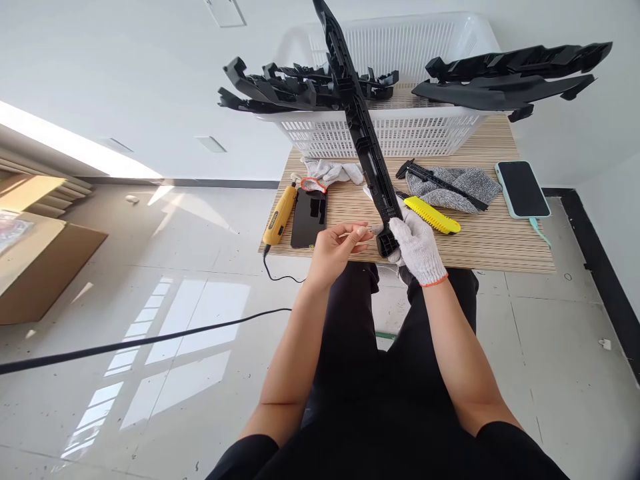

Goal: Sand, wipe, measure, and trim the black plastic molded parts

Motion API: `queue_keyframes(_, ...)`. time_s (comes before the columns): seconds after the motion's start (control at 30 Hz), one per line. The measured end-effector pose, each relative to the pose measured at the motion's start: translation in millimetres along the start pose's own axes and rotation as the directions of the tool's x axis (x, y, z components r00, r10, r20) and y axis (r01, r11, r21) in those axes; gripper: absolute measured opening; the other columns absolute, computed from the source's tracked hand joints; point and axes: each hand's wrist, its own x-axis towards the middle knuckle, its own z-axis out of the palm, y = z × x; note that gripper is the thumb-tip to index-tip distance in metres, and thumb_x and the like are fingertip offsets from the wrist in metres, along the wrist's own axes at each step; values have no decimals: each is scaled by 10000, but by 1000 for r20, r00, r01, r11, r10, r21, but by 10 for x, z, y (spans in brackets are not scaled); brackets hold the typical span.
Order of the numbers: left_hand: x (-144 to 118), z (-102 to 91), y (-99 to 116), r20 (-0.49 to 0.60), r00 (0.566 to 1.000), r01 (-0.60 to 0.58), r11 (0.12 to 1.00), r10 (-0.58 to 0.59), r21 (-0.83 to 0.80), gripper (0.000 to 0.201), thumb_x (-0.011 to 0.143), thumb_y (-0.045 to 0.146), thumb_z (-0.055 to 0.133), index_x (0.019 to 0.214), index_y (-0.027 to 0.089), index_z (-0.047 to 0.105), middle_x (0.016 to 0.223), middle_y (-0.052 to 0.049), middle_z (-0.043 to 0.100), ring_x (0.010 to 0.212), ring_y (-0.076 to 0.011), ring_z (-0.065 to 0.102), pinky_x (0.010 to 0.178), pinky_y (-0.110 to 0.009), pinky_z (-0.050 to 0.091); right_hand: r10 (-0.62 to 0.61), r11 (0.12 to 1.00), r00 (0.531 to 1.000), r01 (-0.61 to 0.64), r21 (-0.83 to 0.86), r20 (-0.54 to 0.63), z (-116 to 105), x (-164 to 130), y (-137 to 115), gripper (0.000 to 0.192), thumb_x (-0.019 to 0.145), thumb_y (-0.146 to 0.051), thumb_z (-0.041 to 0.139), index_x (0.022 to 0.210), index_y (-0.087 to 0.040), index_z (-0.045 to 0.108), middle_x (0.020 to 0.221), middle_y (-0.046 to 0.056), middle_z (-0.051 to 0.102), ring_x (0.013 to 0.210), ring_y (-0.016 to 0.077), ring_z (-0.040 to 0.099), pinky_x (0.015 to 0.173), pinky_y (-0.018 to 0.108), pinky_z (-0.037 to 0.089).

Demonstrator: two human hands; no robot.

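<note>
Right hand (415, 243), in white work glove, is clamped on lower end of long black plastic trim part (357, 113), which stands tilted over front edge of wooden table (490, 240). Left hand (335, 250), bare, pinches a thin tool, poss. a small blade, at part's end. Yellow utility knife (433, 215) lies just right of part.

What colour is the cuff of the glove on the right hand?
Orange, on a white glove; seen in the head view.

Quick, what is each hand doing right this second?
Left hand: bare, fingers pinched on a thin pale stick.
Right hand: gloved, closed around the long black plastic part.
</note>
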Motion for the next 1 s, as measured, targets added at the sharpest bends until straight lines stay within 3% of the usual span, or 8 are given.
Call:
queue_keyframes(0.2, -14, 8, -107, 56, 991, 127, 983, -121, -130, 387, 762, 530, 788, 829, 155, 726, 1015, -93, 762, 1035, -221, 732, 882, -309, 601, -5, 1000, 1000, 5, -18, -9, -18, 23, 20, 402, 908, -537, 562, 1124, -203, 625, 683, -8, 644, 415, 94, 546, 332, 178, 398)
queue_keyframes(0.37, -113, -9, -91, 72, 996, 65, 992, -57, -108, 358, 820, 512, 745, 829, 163, 665, 959, -64, 748, 945, -174, 735, 845, -281, 587, -3, 998, 998, 0, 55, 55, -5, 10, 0, 424, 914, -560, 543, 1131, -198, 586, 916, 39, 722, 432, 59, 515, 326, 167, 368)
queue_keyframes(0.5, -246, -88, -42, -35, 996, -73, 990, 78, 117, 336, 922, 514, 616, 893, 180, 625, 962, -80, 753, 847, -177, 734, 732, -293, 583, -3, 996, 998, -3, 93, 57, 7, 1, -6, 397, 922, -546, 536, 1111, -198, 567, 956, 41, 730, 405, 39, 476, 314, 160, 342)
queue_keyframes(0.57, -318, -138, -52, -53, 975, -183, 915, 216, 361, 297, 991, 455, 513, 998, 195, 659, 1024, -90, 754, 961, -202, 719, 833, -356, 581, 0, 996, 999, -5, 94, 52, 6, -1, -12, 391, 923, -546, 539, 1102, -200, 564, 958, 41, 731, 399, 40, 478, 306, 161, 334)
queue_keyframes(0.63, -383, -173, -104, 36, 937, -296, 734, 348, 611, 287, 1014, 355, 469, 1152, 210, 674, 1175, -100, 730, 1160, -237, 647, 1004, -438, 525, 7, 995, 998, -12, 101, 56, 3, -1, -21, 403, 920, -555, 541, 1113, -201, 558, 961, 41, 731, 395, 40, 475, 300, 164, 329)
queue_keyframes(0.77, -472, -165, -293, 252, 886, -404, 380, 389, 832, 381, 981, 219, 469, 1324, 202, 633, 1409, -102, 620, 1372, -303, 482, 1149, -524, 402, 18, 987, 996, -31, 157, 83, 6, 2, -32, 443, 903, -558, 570, 1161, -198, 559, 949, 53, 728, 418, 45, 472, 307, 170, 332)
queue_keyframes(0.87, -508, -123, -393, 304, 886, -410, 284, 350, 867, 457, 967, 170, 452, 1404, 204, 581, 1472, -106, 568, 1384, -308, 475, 1166, -539, 374, 2, 989, 999, -9, 147, 48, 13, 6, -19, 454, 899, -559, 578, 1171, -196, 577, 932, 59, 729, 417, 50, 477, 303, 171, 330)
queue_keyframes(1.0, -551, -136, -365, 363, 887, -440, 281, 286, 853, 501, 941, 115, 440, 1387, 267, 607, 1532, -91, 504, 1446, -326, 406, 1174, -584, 341, -1, 990, 999, -5, 137, 47, 12, 13, 15, 462, 900, -560, 573, 1198, -208, 583, 946, 51, 731, 399, 47, 467, 288, 171, 323)
